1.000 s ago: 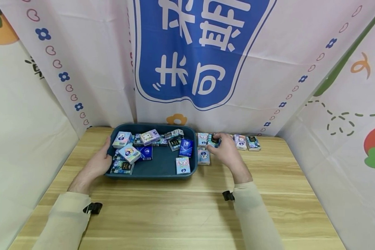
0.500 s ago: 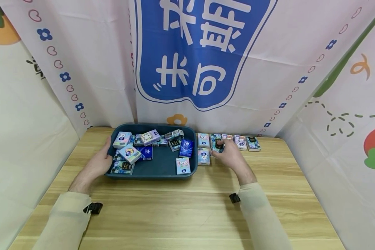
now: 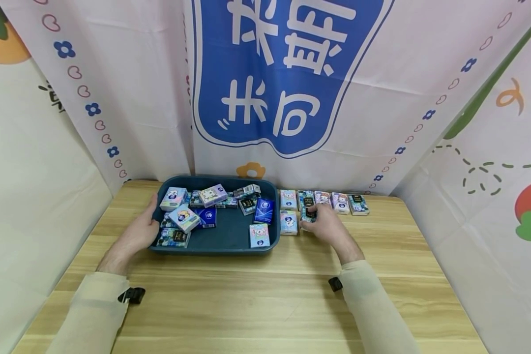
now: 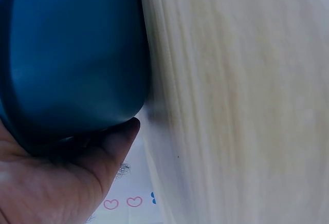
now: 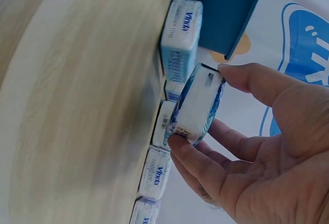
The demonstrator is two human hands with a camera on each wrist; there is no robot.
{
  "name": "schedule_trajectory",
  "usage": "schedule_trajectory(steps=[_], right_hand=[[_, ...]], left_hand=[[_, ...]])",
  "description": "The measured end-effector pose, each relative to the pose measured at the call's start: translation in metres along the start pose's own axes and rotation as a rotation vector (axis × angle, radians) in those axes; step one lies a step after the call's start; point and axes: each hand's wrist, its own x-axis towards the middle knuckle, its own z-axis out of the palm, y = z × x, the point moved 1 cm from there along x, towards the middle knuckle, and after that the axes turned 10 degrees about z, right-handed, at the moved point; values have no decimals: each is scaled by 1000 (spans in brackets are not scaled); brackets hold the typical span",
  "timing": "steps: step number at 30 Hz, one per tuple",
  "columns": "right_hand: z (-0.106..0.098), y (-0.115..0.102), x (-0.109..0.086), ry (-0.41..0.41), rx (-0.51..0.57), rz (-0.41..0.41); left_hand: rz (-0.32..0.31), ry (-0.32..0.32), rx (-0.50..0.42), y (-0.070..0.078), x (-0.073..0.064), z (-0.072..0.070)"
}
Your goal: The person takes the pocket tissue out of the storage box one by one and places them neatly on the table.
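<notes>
My left hand (image 3: 137, 228) rests against the left end of a dark teal tray (image 3: 223, 250). In the left wrist view a digit lies along the tray's outer wall, its tip near the base; the other fingers are largely hidden. Right of the tray, my right hand (image 3: 329, 227) pinches a small floral blue-green tissue pack (image 5: 199, 103) between thumb and fingertips. The right wrist view shows it tilted, near the row of packs. A light-blue tissue pack (image 3: 288, 223) lies to its left, and a similar floral tissue pack (image 3: 306, 196) lies directly behind it.
Inside the tray lie several loose tissue packs, among them a dark blue pack (image 3: 263, 210) and a pink pack (image 3: 259, 236). Along the back edge a row runs right to a floral pack (image 3: 358, 204). A printed curtain (image 3: 367, 123) hangs behind the wooden table (image 3: 230, 305).
My right hand has set down a floral pack in the back row, then shifted slightly toward me and holds a floral pack in front of it. The left hand and tray stay in place.
</notes>
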Motion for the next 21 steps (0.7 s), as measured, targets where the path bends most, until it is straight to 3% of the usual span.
schedule_trajectory(steps=[21], right_hand=[[15,8,8,17,-74,-32]], left_hand=[[9,-5,-1,0,0,0]])
